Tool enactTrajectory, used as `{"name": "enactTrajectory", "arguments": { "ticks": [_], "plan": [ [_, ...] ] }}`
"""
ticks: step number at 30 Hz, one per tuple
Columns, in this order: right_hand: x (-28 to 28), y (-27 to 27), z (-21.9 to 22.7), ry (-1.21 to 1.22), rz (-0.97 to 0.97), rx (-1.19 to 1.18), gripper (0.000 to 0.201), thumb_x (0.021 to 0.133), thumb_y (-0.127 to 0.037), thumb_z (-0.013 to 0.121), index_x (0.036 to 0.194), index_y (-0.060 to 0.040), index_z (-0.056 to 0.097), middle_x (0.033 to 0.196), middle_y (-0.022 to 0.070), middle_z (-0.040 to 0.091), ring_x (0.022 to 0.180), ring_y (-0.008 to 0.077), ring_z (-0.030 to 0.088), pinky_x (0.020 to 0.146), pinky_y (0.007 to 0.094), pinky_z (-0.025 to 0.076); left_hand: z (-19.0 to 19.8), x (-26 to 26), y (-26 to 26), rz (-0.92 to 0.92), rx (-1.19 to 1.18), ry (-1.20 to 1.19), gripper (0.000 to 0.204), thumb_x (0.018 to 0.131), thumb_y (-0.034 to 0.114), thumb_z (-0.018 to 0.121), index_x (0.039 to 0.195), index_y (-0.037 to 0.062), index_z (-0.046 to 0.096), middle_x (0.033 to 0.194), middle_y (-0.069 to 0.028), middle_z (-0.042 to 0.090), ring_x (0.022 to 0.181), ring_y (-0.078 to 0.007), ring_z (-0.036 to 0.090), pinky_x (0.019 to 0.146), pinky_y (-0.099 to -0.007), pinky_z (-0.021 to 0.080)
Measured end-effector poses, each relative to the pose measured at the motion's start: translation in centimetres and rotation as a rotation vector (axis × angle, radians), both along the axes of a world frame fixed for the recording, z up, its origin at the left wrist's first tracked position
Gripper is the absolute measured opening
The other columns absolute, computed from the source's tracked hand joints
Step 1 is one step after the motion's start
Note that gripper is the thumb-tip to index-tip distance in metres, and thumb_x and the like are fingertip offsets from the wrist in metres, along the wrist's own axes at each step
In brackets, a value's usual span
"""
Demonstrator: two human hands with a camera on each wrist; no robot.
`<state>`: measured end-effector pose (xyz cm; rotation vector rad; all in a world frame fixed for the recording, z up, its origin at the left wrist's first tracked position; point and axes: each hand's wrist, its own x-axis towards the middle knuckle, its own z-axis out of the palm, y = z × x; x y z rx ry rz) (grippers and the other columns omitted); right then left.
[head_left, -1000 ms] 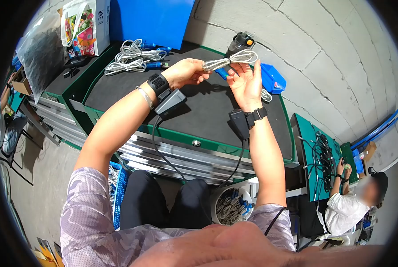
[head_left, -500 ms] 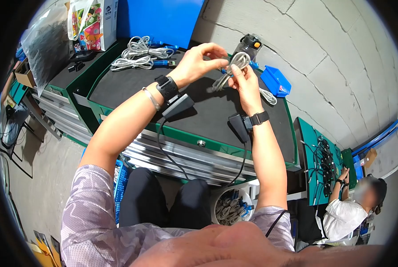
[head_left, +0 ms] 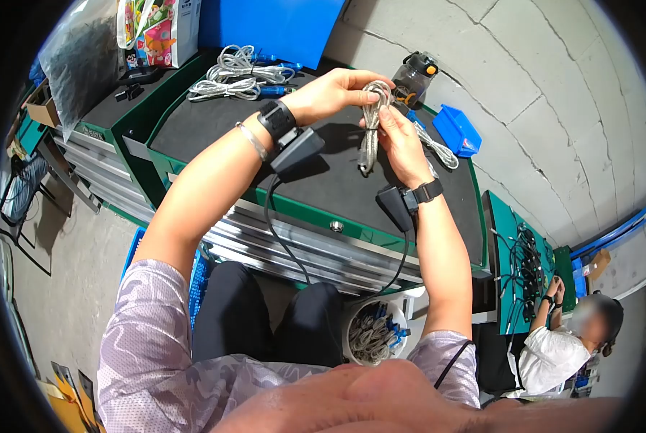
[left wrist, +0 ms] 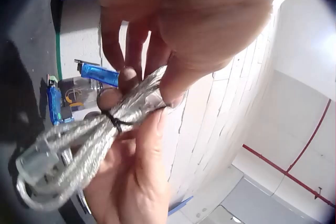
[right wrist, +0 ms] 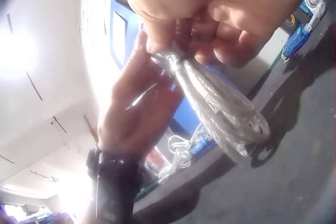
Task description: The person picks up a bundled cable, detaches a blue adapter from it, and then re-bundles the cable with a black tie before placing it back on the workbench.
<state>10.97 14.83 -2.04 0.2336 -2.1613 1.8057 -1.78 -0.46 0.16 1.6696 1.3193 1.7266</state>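
A coiled clear-jacketed cable [head_left: 368,141] hangs upright between both hands over the dark mat. A thin black tie [left wrist: 116,122] cinches the coil around its middle. At its upper end, the left hand [head_left: 328,96] pinches the loops between thumb and fingers. The right hand [head_left: 404,150] grips the coil from the other side, its thumb close to the tie. A translucent plug end [left wrist: 38,162] shows among the lower loops in the left wrist view. In the right wrist view, the loops fan out below the fingers.
Several coiled cables [head_left: 240,76] with blue connectors lie at the back left of the mat [head_left: 279,148]. A bottle [head_left: 414,78], a blue bin [head_left: 456,131] and another cable [head_left: 440,148] are at right. A bucket [head_left: 347,339] of cables stands below; another person [head_left: 554,353] sits at right.
The coil has swung from lying sideways to hanging upright. The left hand let go of it, then came back to pinch its upper end, while the right hand closed its grip round it.
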Motion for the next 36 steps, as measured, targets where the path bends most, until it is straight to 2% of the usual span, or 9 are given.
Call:
{"name": "enactTrajectory", "arguments": {
  "ticks": [2, 9, 17, 20, 23, 27, 29, 33, 36],
  "plan": [
    [0.1, 0.2, -0.1, -0.021, 0.018, -0.047, 0.038, 0.101, -0.035, 0.045, 0.119, -0.0049, 0.059, 0.096, 0.0032, 0.064, 0.091, 0.0101, 0.059, 0.079, 0.0238, 0.045, -0.1, -0.2, -0.1, -0.074, -0.039, -0.063, 0.042, 0.093, 0.015, 0.058, 0.133, 0.0048, 0.051, 0.126, -0.0094, 0.06, 0.117, -0.017, 0.054, 0.104, -0.0336, 0.039],
    [0.1, -0.1, -0.1, -0.036, 0.051, -0.168, 0.037, 0.102, -0.034, 0.043, 0.119, -0.0051, 0.059, 0.097, 0.0028, 0.064, 0.088, 0.0109, 0.059, 0.08, 0.0268, 0.045, 0.1, -0.6, -0.3, -0.172, -0.042, -0.092, 0.045, 0.092, 0.016, 0.06, 0.134, 0.0046, 0.049, 0.131, -0.0133, 0.056, 0.122, -0.0211, 0.052, 0.106, -0.0359, 0.038],
    [0.1, -0.9, -0.1, -0.111, 0.146, -0.475, 0.031, 0.101, -0.031, 0.046, 0.118, -0.0078, 0.056, 0.094, 0.0041, 0.062, 0.084, 0.0147, 0.062, 0.078, 0.0315, 0.053, -0.2, -0.7, -0.1, -0.126, -0.038, -0.074, 0.046, 0.091, 0.019, 0.062, 0.133, 0.0061, 0.048, 0.131, -0.0127, 0.055, 0.123, -0.0209, 0.051, 0.106, -0.0368, 0.038],
    [-0.3, -0.2, -0.5, -0.07, 0.028, -0.339, 0.031, 0.099, -0.032, 0.051, 0.117, -0.0075, 0.058, 0.093, 0.0051, 0.064, 0.078, 0.0138, 0.064, 0.071, 0.0278, 0.052, -0.9, -0.1, 0.6, 0.234, 0.064, -0.032, 0.048, 0.087, 0.016, 0.069, 0.129, 0.0073, 0.049, 0.13, -0.0092, 0.054, 0.119, -0.0172, 0.051, 0.101, -0.0337, 0.042],
    [-0.2, 0.2, -0.4, -0.05, -0.142, -0.185, 0.032, 0.099, -0.032, 0.052, 0.117, -0.0062, 0.058, 0.095, 0.0062, 0.066, 0.078, 0.0134, 0.064, 0.07, 0.0258, 0.052, -0.4, 0.0, 0.4, 0.57, 0.006, 0.159, 0.031, 0.085, 0.013, 0.07, 0.114, 0.0053, 0.061, 0.113, -0.0059, 0.064, 0.106, -0.0123, 0.058, 0.091, -0.0272, 0.048],
    [-0.4, 0.1, -0.4, 0.069, -0.201, -0.042, 0.036, 0.099, -0.033, 0.053, 0.118, -0.0036, 0.06, 0.095, 0.0062, 0.067, 0.076, 0.0108, 0.063, 0.067, 0.0239, 0.05, -0.9, 1.0, 0.7, 0.476, 0.062, 0.198, 0.021, 0.085, 0.012, 0.07, 0.104, 0.0031, 0.069, 0.093, -0.0059, 0.071, 0.085, -0.0115, 0.067, 0.08, -0.0272, 0.053],
    [-0.4, -0.1, -0.2, 0.087, -0.23, -0.024, 0.037, 0.099, -0.033, 0.052, 0.119, -0.0032, 0.06, 0.095, 0.0061, 0.067, 0.075, 0.0103, 0.062, 0.066, 0.0236, 0.05, -1.5, 0.6, 1.2, 0.556, 0.131, 0.28, 0.027, 0.085, 0.016, 0.069, 0.109, 0.004, 0.068, 0.094, -0.0115, 0.072, 0.088, -0.0184, 0.07, 0.077, -0.0316, 0.054],
    [-0.3, -0.4, 0.0, 0.119, -0.342, 0.017, 0.038, 0.099, -0.032, 0.052, 0.121, -0.0023, 0.06, 0.094, 0.0053, 0.067, 0.073, 0.01, 0.061, 0.065, 0.0235, 0.05, -0.8, 1.8, 1.0, 0.6, 0.073, 0.332, 0.031, 0.086, 0.018, 0.067, 0.114, 0.0037, 0.066, 0.094, -0.0145, 0.071, 0.088, -0.0204, 0.07, 0.077, -0.0315, 0.054],
    [-0.7, -0.2, -0.6, 0.171, -0.424, 0.172, 0.036, 0.1, -0.03, 0.051, 0.121, -0.0032, 0.061, 0.095, 0.0046, 0.066, 0.073, 0.0097, 0.06, 0.064, 0.0244, 0.051, -0.8, 2.0, 1.0, 0.597, -0.018, 0.332, 0.036, 0.088, 0.023, 0.067, 0.119, 0.0049, 0.065, 0.092, -0.0117, 0.072, 0.069, -0.0109, 0.062, 0.065, -0.028, 0.051]
  ]
}}
